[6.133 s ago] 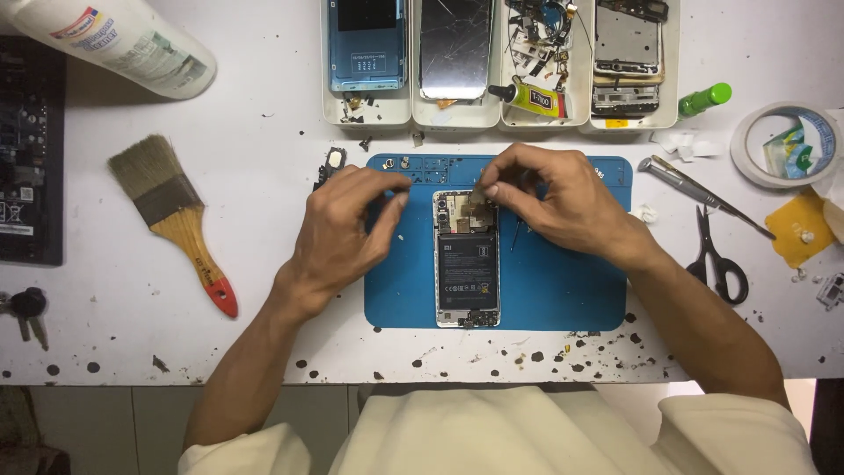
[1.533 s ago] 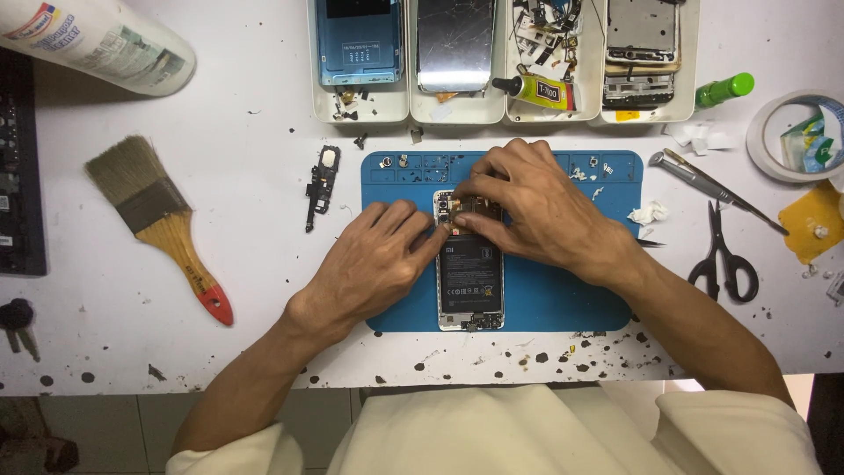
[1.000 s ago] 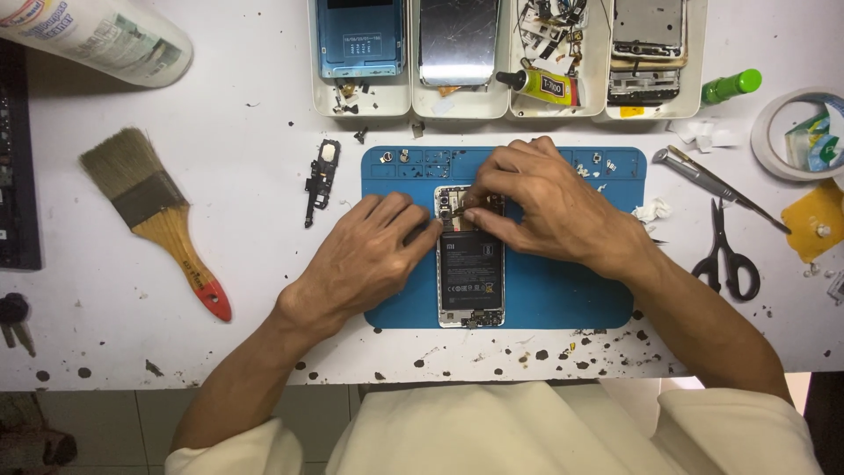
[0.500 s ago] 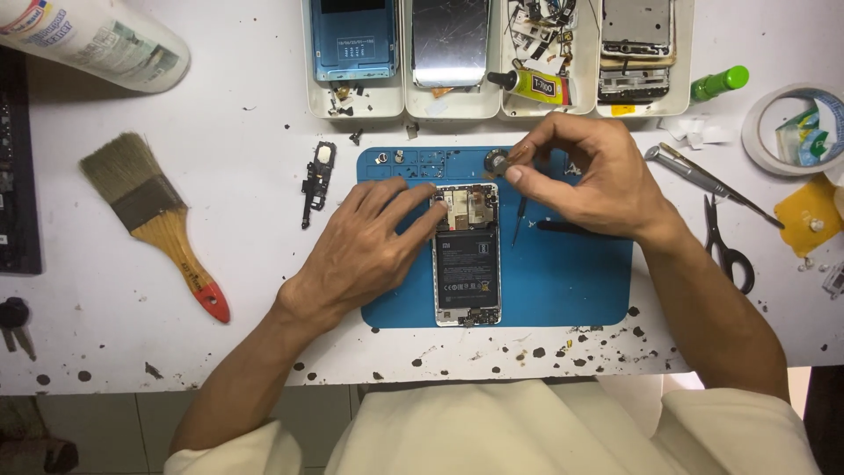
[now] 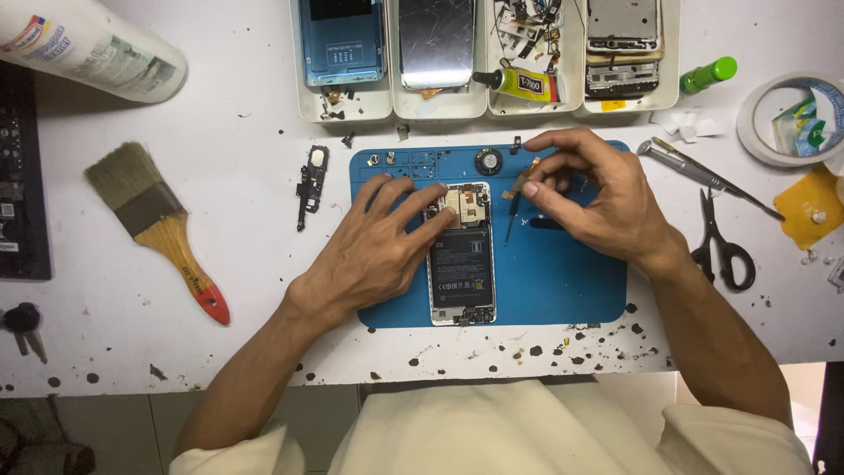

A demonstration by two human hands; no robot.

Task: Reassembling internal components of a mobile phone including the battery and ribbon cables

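- One opened smartphone with its back cover off and a black battery showing point(image 5: 461, 255) lay upright on one blue rectangular silicone work mat point(image 5: 563, 281), left of the mat's middle.
- The left hand point(image 5: 374, 251) lay flat at the phone's 9 o'clock, fingers spread, their tips pressing on the phone's upper left edge.
- The right hand point(image 5: 589, 198) hovered at the phone's 2 o'clock, thumb and forefinger pinched on one small copper-coloured flex part point(image 5: 525, 174), with one thin dark screwdriver point(image 5: 511, 217) held in the same hand, tip pointing down at the mat.
- One round black-and-silver component point(image 5: 488, 161) sat on the mat at the phone's 12 o'clock.
- One small black phone module point(image 5: 310, 180) lay off the mat at 10 o'clock.
- Four white plastic trays point(image 5: 440, 107) of phone parts lined the top edge, at 12 o'clock.
- One wooden-handled paintbrush with a red tip point(image 5: 163, 233) lay at 9 o'clock.
- One pair of black-handled scissors point(image 5: 723, 242) and one pair of metal tweezers point(image 5: 703, 176) lay at 3 o'clock.
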